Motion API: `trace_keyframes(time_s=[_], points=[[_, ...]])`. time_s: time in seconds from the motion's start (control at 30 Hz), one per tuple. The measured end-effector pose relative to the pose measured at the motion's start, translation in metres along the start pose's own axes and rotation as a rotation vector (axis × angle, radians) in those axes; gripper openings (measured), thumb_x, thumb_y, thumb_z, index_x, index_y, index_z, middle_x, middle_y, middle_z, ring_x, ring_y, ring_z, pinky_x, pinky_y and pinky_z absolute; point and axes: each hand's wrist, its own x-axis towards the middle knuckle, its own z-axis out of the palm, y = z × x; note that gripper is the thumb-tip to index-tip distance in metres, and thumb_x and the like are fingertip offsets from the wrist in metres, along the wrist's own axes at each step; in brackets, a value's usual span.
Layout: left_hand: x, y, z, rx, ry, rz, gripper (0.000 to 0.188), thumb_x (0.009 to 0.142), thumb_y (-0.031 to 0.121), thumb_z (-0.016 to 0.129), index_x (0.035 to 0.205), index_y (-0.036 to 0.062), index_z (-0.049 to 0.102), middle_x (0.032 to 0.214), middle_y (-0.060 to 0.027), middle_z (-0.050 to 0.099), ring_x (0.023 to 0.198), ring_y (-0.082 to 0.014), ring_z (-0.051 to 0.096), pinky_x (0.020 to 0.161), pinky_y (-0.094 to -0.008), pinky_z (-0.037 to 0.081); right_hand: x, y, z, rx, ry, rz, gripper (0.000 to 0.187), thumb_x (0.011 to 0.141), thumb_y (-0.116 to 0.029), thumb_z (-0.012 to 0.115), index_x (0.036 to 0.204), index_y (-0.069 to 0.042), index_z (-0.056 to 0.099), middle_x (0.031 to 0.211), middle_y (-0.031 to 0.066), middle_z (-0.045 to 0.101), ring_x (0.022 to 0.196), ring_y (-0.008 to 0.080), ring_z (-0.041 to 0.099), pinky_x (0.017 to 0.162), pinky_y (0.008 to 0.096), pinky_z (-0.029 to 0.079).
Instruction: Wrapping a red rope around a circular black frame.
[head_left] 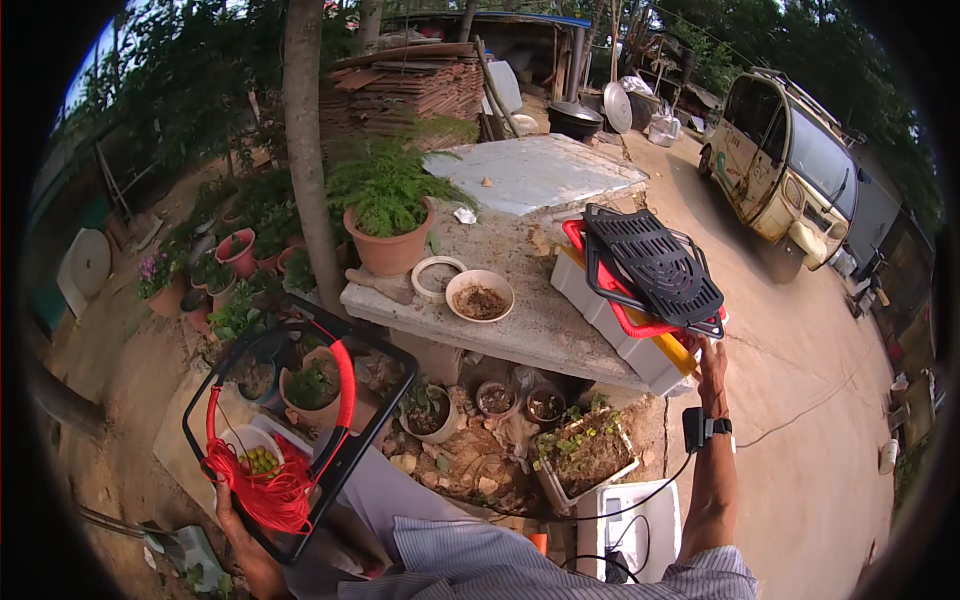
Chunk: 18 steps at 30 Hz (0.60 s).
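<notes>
Red cord (268,490) sits bunched in the person's left hand (240,535), which grips the low corner of a black frame (300,425) with a red bar, held up over small plant pots near the ground. The right hand (712,365) reaches up and touches the edge of a black grate (655,265) on a red frame, resting on white boxes (610,315) at the end of a stone table (520,320). Whether its fingers close around it cannot be told. A fern pot (390,245) and two bowls stand on the table.

A stone slab table (520,325) (rough-topped) bears a potted fern (390,215), two bowls (480,295) and stacked crates (625,320).
</notes>
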Motion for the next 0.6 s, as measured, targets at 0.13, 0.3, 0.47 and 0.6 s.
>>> trace_keyframes(time_s=[0.13, 0.3, 0.47, 0.6], points=[[-0.003, 0.009, -0.016, -0.039, 0.045, -0.023, 0.047, 0.095, 0.037, 0.053, 0.127, 0.0032, 0.047, 0.120, -0.0110, 0.056, 0.104, -0.0248, 0.057, 0.093, -0.0402, 0.048, 0.037, -0.001, -0.034, -0.107, -0.357, 0.092, 0.068, 0.079, -0.048, 0.065, 0.132, -0.011, 0.042, 0.126, 0.0131, 0.052, 0.114, 0.0371, 0.051, 0.085, 0.0556, 0.046], [0.008, 0.011, -0.071, -0.217, 0.035, 0.005, 0.048, 0.091, 0.030, 0.060, 0.130, 0.0052, 0.048, 0.117, -0.0123, 0.060, 0.108, -0.0278, 0.057, 0.095, -0.0485, 0.046, 0.015, 0.001, -0.036, -0.005, -0.397, 0.018, 0.059, 0.078, -0.044, 0.064, 0.122, -0.008, 0.048, 0.128, 0.0129, 0.048, 0.117, 0.0389, 0.050, 0.088, 0.0588, 0.045], [0.007, 0.015, -0.065, -0.158, 0.038, 0.045, 0.046, 0.091, 0.028, 0.060, 0.130, 0.0063, 0.049, 0.115, -0.0117, 0.061, 0.102, -0.0261, 0.059, 0.091, -0.0492, 0.049, 0.017, 0.017, -0.018, -0.114, -0.306, -0.024, 0.047, 0.078, -0.037, 0.065, 0.112, -0.006, 0.054, 0.102, 0.0100, 0.059, 0.092, 0.0269, 0.061, 0.076, 0.0481, 0.055], [0.015, 0.014, -0.075, -0.210, 0.070, 0.020, 0.046, 0.091, 0.026, 0.061, 0.131, 0.0072, 0.049, 0.115, -0.0113, 0.061, 0.101, -0.0261, 0.060, 0.092, -0.0486, 0.049, -0.018, 0.009, 0.019, -0.026, -0.214, -0.092, 0.045, 0.080, -0.036, 0.068, 0.106, -0.002, 0.057, 0.100, 0.0115, 0.061, 0.094, 0.0275, 0.062, 0.078, 0.0469, 0.055]])
